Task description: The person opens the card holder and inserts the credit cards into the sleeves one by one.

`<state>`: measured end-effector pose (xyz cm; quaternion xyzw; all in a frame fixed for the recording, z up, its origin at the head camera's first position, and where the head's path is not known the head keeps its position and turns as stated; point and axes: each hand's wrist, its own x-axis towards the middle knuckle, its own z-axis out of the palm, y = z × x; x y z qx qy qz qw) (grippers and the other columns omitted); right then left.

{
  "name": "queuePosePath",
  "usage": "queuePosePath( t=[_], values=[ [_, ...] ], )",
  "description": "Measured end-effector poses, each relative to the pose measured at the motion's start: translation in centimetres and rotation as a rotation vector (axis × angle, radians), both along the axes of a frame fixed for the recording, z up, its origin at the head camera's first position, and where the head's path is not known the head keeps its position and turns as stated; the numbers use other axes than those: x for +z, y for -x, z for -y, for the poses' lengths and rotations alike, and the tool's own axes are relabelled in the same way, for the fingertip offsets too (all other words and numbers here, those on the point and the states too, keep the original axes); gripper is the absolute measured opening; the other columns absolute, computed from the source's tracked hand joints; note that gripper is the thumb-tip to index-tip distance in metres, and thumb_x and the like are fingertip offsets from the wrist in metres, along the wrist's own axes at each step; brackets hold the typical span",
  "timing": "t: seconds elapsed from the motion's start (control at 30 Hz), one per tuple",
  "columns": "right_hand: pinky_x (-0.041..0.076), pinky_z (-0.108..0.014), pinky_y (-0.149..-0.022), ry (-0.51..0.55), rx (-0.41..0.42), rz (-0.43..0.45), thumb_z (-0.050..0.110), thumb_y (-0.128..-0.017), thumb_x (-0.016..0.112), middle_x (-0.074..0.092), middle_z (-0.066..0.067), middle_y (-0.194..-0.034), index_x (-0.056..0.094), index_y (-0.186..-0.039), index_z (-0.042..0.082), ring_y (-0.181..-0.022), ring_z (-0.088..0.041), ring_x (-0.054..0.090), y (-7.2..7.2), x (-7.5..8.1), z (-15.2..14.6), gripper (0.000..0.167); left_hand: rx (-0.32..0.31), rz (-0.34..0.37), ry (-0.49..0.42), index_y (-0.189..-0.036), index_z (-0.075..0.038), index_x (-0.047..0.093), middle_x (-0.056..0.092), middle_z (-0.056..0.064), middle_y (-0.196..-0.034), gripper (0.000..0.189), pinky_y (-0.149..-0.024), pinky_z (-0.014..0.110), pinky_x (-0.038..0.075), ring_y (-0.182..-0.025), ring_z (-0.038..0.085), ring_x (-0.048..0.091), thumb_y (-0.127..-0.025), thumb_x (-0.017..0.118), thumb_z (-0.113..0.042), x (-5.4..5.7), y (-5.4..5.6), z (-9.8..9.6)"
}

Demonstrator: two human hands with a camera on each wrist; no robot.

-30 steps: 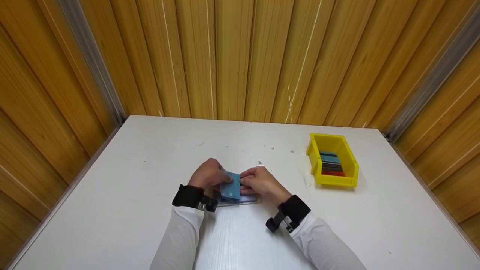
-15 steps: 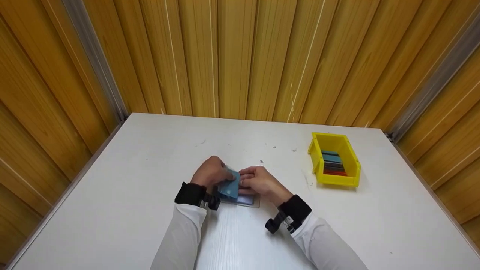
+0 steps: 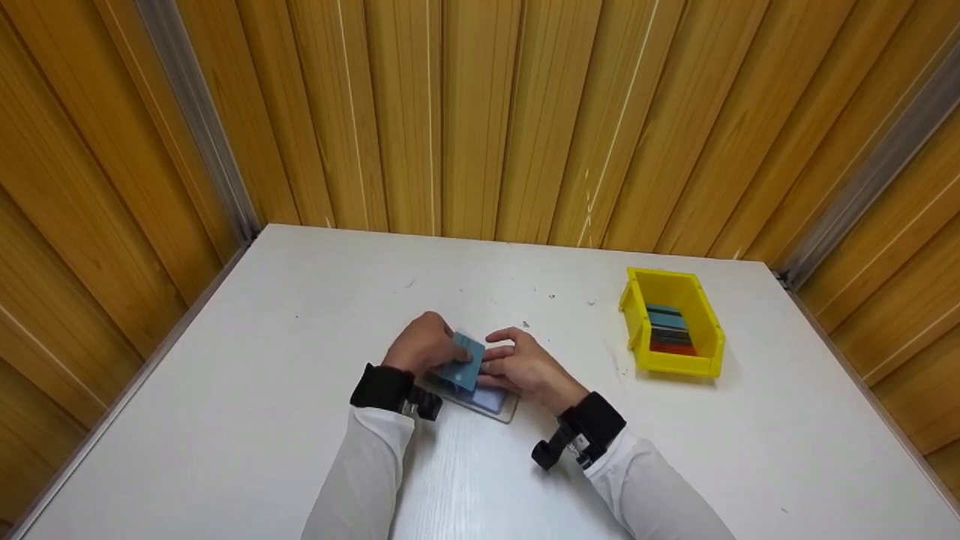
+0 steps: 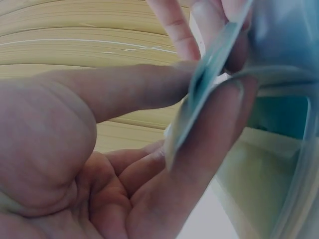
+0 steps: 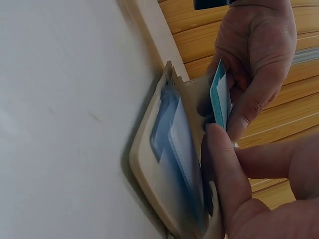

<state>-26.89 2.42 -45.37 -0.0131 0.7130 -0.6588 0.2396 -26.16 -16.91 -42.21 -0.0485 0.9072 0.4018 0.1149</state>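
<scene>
Blue card (image 3: pixel 471 364) is pinched between the fingertips of a person's left hand (image 3: pixel 424 346), just below the center of the head view. It slants above a holder with clear panes (image 3: pixel 487 400), whose lower corner shows beneath it on a white table (image 3: pixel 225 412). The right hand (image 3: pixel 527 369) closes in on the card's right edge, uppermost finger standing apart from the others; whether those others grip anything cannot be told. Black bands (image 3: pixel 381 388) circle both wrists above white sleeves (image 3: pixel 358 469). At the right of the frame, a yellow bin (image 3: pixel 679 364) holds a stack of cards (image 3: pixel 670 330), blue toward the top of the picture, dark at the middle, red toward the bottom. Wood-grained panels (image 3: pixel 472 120) fill the top of the frame, flanked by metal posts (image 3: pixel 199 112) at upper left and upper right.

Seen from the left wrist, the card appears nearly edge-on, slanting through the upper center, clamped between two digits of the left hand. Fingers of the right hand reach in at the top, while the holder's rounded, see-through edge curves down the right side.

Viewed from the right wrist, the left hand grips the card at upper right. The holder stands tilted at center, bluish panes facing the camera, and the right hand enters at lower right, one fingertip just below the card.
</scene>
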Motion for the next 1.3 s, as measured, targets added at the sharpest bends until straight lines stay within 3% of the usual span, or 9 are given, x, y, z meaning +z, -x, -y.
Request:
queuePosePath(
  t=[0.23, 0.37, 0.53, 0.7, 0.87, 1.13, 1.3],
  values=[
    [0.066, -0.036, -0.095, 0.010, -0.008, -0.011, -0.015, -0.099, 0.061, 0.068, -0.024, -0.131, 0.043, -0.149, -0.005, -0.105, -0.022, 0.076, 0.1, 0.2, 0.1, 0.055, -0.027, -0.025, 0.033, -0.114, 0.005, 0.075, 0.065, 0.006, -0.095, 0.040, -0.073, 0.032, 0.048, -0.084, 0.021, 0.057, -0.087, 0.087, -0.022, 0.0, -0.1, -0.2],
    [0.066, -0.036, -0.093, 0.000, -0.038, -0.030, -0.011, -0.100, 0.063, 0.066, -0.028, -0.138, 0.044, -0.148, -0.006, -0.108, -0.022, 0.075, 0.3, 0.5, 0.0, 0.052, -0.055, -0.035, 0.055, -0.121, 0.007, 0.072, 0.069, 0.009, -0.103, 0.045, -0.081, 0.034, 0.053, -0.088, 0.021, 0.058, -0.091, 0.083, -0.024, 0.0, -0.3, -0.4],
    [0.067, -0.034, -0.087, -0.059, -0.059, -0.045, -0.005, -0.103, 0.065, 0.066, -0.019, -0.125, 0.049, -0.146, -0.004, -0.101, -0.020, 0.073, 0.4, 0.5, -0.4, 0.046, -0.076, -0.007, 0.035, -0.126, 0.007, 0.072, 0.074, 0.014, -0.112, 0.038, -0.093, 0.038, 0.058, -0.093, 0.021, 0.064, -0.102, 0.071, -0.022, 0.1, -0.4, -0.5],
    [0.067, -0.031, -0.081, -0.082, -0.049, -0.034, -0.005, -0.103, 0.064, 0.064, -0.012, -0.117, 0.051, -0.141, -0.002, -0.094, -0.018, 0.071, 0.4, 0.2, -0.9, 0.041, -0.077, 0.010, 0.001, -0.129, 0.006, 0.073, 0.076, 0.016, -0.116, 0.034, -0.085, 0.034, 0.059, -0.091, 0.021, 0.068, -0.105, 0.065, -0.017, -0.1, -0.4, -0.1],
    [0.066, -0.027, -0.077, -0.084, -0.062, -0.030, -0.006, -0.102, 0.063, 0.063, -0.011, -0.116, 0.050, -0.138, 0.000, -0.091, -0.018, 0.071, 0.6, 0.0, -1.2, 0.039, -0.075, 0.037, -0.065, -0.130, 0.006, 0.072, 0.076, 0.018, -0.113, 0.033, -0.071, 0.030, 0.060, -0.078, 0.021, 0.072, -0.106, 0.064, -0.015, -0.2, -0.1, 0.2],
    [0.067, -0.033, -0.087, -0.032, -0.076, -0.020, -0.009, -0.102, 0.063, 0.064, -0.015, -0.121, 0.049, -0.135, 0.000, -0.096, -0.021, 0.076, 0.5, -0.3, -0.7, 0.038, -0.109, 0.053, -0.080, -0.119, 0.005, 0.077, 0.073, 0.010, -0.094, 0.028, -0.062, 0.024, 0.055, -0.066, 0.015, 0.067, -0.104, 0.071, -0.018, -0.2, -0.1, 0.1],
    [0.067, -0.036, -0.089, -0.009, -0.070, -0.031, -0.015, -0.100, 0.060, 0.068, -0.018, -0.120, 0.049, -0.133, -0.002, -0.099, -0.023, 0.076, 0.6, -0.5, -0.5, 0.038, -0.130, 0.044, -0.062, -0.114, 0.005, 0.077, 0.073, 0.008, -0.089, 0.026, -0.062, 0.023, 0.054, -0.066, 0.014, 0.068, -0.103, 0.073, -0.018, -0.3, 0.0, 0.1]
  ],
)
